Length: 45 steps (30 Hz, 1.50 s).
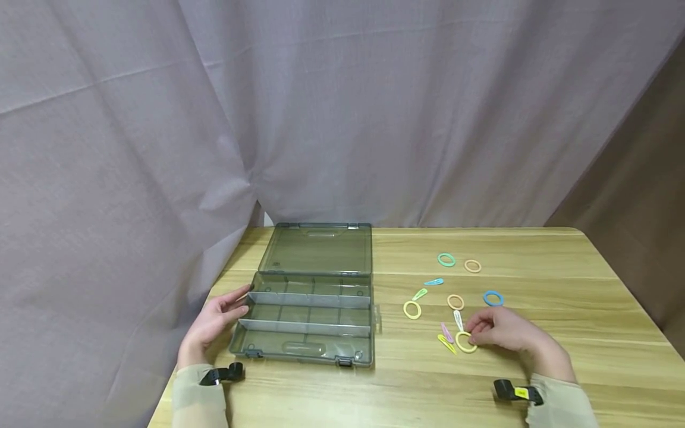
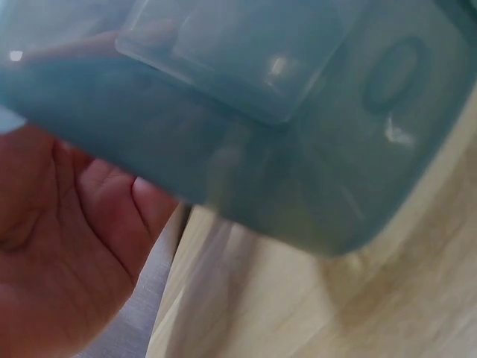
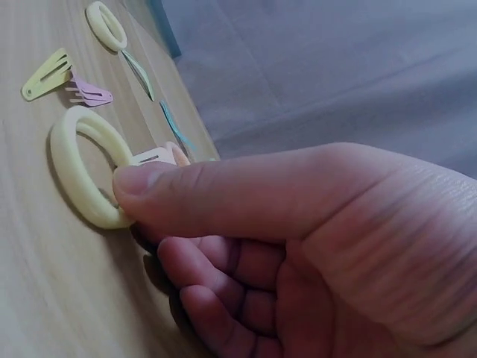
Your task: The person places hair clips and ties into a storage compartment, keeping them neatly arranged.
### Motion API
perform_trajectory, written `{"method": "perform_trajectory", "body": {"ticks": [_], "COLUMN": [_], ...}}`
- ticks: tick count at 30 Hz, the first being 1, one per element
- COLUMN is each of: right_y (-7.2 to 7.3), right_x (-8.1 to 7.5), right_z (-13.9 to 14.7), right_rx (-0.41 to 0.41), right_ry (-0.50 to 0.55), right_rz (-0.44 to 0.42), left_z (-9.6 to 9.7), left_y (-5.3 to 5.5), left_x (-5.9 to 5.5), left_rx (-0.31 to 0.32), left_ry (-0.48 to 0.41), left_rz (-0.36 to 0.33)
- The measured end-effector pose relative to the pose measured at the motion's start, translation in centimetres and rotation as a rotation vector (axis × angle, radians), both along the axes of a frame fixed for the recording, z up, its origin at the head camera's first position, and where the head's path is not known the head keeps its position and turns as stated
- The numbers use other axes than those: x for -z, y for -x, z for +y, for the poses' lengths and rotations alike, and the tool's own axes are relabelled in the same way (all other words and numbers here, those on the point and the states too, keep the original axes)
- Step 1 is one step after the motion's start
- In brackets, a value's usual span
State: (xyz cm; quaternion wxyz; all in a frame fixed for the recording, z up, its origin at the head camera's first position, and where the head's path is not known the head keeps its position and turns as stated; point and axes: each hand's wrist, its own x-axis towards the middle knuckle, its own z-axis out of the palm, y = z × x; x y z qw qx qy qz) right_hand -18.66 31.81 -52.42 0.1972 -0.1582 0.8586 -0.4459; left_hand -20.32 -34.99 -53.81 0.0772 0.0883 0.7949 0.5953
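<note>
My right hand (image 1: 511,330) pinches a pale yellow hair tie (image 3: 68,168) between thumb and fingers; the other fingers are loosely curled. Beside it lie a white hair clip (image 1: 458,321), a pink hair clip (image 1: 447,333) and a yellow hair clip (image 1: 446,344). At the left, my left hand (image 1: 214,324) touches the side of a translucent grey divided box (image 1: 302,326), its fingers fairly straight. The box's lid (image 1: 318,248) lies open towards the back. In the left wrist view the box's wall (image 2: 223,164) partly covers the fingers.
Further hair ties lie on the wooden table (image 1: 407,386): yellow (image 1: 405,311), green (image 1: 440,262), blue (image 1: 486,302), and two orange ones, one being the far orange tie (image 1: 467,268). A blue clip (image 1: 434,282) and green clip (image 1: 420,294) lie near the box. A curtain (image 1: 342,119) hangs behind.
</note>
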Motion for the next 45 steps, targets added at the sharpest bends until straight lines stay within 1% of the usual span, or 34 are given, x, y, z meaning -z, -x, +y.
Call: {"method": "perform_trajectory", "body": {"ticks": [6,11,16,21,30,40,45], "right_y": [0.13,0.21,0.06,-0.21,-0.18,0.14,0.21], "right_x": [-0.14,-0.11,0.03,0.15,0.35,0.26,0.31], "right_z": [0.03,0.17,0.29,0.49,0.58,0.88,0.77], "right_rx": [0.016,0.025,0.024,0.03,0.041,0.034,0.028], "right_ry": [-0.011,-0.01,-0.012,-0.014,-0.017,-0.015,-0.01], "right_rz": [-0.01,-0.011,-0.002,-0.009,-0.007,-0.014,-0.003], "left_z": [-0.01,0.0,-0.07,-0.17,-0.31,-0.39,-0.45], "left_y": [0.04,0.21,0.05,-0.19,-0.18,0.08,0.05], "left_x": [-0.04,0.05,0.1,0.17,0.41,0.44,0.4], "left_rx": [0.015,0.006,0.012,0.016,0.022,0.024,0.024], "left_ry": [-0.001,0.01,0.021,0.003,-0.002,-0.026,-0.03], "left_rz": [0.018,0.028,0.02,0.009,0.03,0.012,0.006]}}
